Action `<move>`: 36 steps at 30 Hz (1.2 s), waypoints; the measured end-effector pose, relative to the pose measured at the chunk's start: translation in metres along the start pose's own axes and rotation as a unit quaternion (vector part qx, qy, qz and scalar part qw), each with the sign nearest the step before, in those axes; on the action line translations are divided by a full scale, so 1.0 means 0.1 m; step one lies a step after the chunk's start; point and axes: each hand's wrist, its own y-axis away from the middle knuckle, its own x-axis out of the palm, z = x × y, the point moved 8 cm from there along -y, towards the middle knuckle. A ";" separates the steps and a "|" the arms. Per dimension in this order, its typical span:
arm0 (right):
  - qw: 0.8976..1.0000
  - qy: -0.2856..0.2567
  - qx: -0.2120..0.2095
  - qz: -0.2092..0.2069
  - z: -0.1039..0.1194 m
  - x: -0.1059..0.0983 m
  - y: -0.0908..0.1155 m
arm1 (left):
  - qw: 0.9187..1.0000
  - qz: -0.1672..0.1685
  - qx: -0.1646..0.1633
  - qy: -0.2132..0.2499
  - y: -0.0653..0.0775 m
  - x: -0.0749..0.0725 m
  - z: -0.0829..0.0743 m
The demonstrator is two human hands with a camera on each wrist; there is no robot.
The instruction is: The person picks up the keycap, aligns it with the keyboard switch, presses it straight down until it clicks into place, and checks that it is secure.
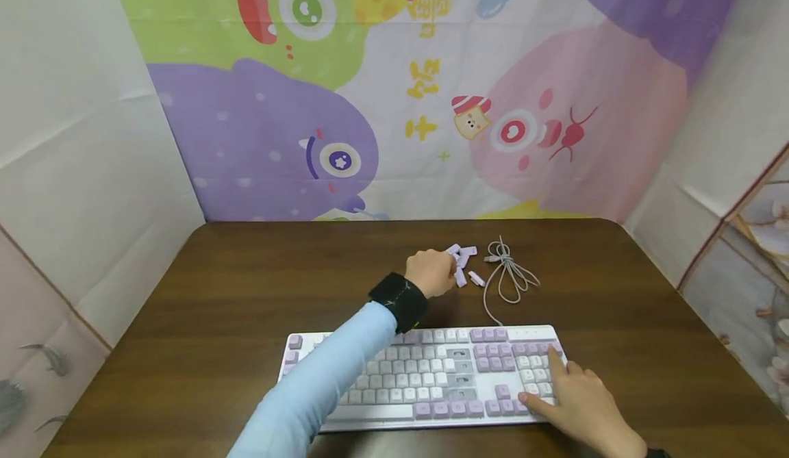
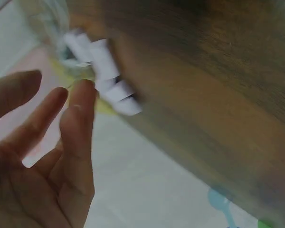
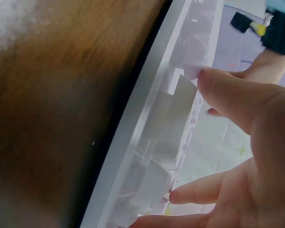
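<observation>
My left hand [image 1: 430,272] reaches across the keyboard to a small pile of loose purple keycaps [image 1: 462,261] on the table. In the left wrist view its thumb and fingers are apart, nothing between them, with fingertips right at the keycaps [image 2: 104,59]. The white and purple keyboard [image 1: 530,333] lies near the table's front; a column of bare key slots [image 1: 461,380] shows right of the letter keys. My right hand [image 1: 582,403] rests at the keyboard's right end, fingers extended over the number keys. In the right wrist view its thumb [image 3: 218,88] touches a keycap.
A coiled grey cable [image 1: 508,270] lies right of the loose keycaps and runs to the keyboard's back edge. The brown wooden table [image 1: 246,287] ends at a cartoon-printed cloth [image 1: 431,184]. My left sleeve [image 1: 333,369] covers part of the keyboard's left half.
</observation>
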 end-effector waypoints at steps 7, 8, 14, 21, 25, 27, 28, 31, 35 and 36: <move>1.000 -0.006 -0.012 0.001 0.16 0.08 0.02 | 0.997 0.043 0.036 -0.058 -0.12 0.38 0.02; 1.000 -0.005 -0.008 0.004 0.16 0.08 0.02 | 0.996 0.048 0.047 -0.061 -0.12 0.40 0.01; 1.000 -0.006 0.002 0.026 0.16 0.09 0.01 | 0.993 0.057 0.076 -0.074 -0.11 0.48 0.01; 1.000 0.000 0.008 0.004 0.13 0.04 0.04 | 0.988 0.039 0.118 -0.093 -0.01 0.44 0.06; 1.000 0.006 0.007 -0.005 0.09 0.02 0.04 | 0.983 0.035 0.149 -0.105 0.07 0.37 0.06; 1.000 0.008 0.006 -0.009 0.07 0.01 0.04 | 0.982 0.051 0.154 -0.098 0.12 0.34 0.07; 1.000 0.009 0.005 -0.011 0.06 0.01 0.03 | 0.982 0.064 0.153 -0.094 0.15 0.32 0.08; 1.000 0.012 0.005 -0.011 0.03 0.00 0.03 | 0.981 0.104 0.143 -0.078 0.24 0.27 0.11; 1.000 0.017 0.003 -0.006 -0.01 0.00 0.02 | 0.982 0.118 0.134 -0.061 0.37 0.17 0.10; 1.000 0.017 0.001 -0.006 -0.02 -0.01 0.02 | 0.983 0.118 0.134 -0.052 0.41 0.14 0.10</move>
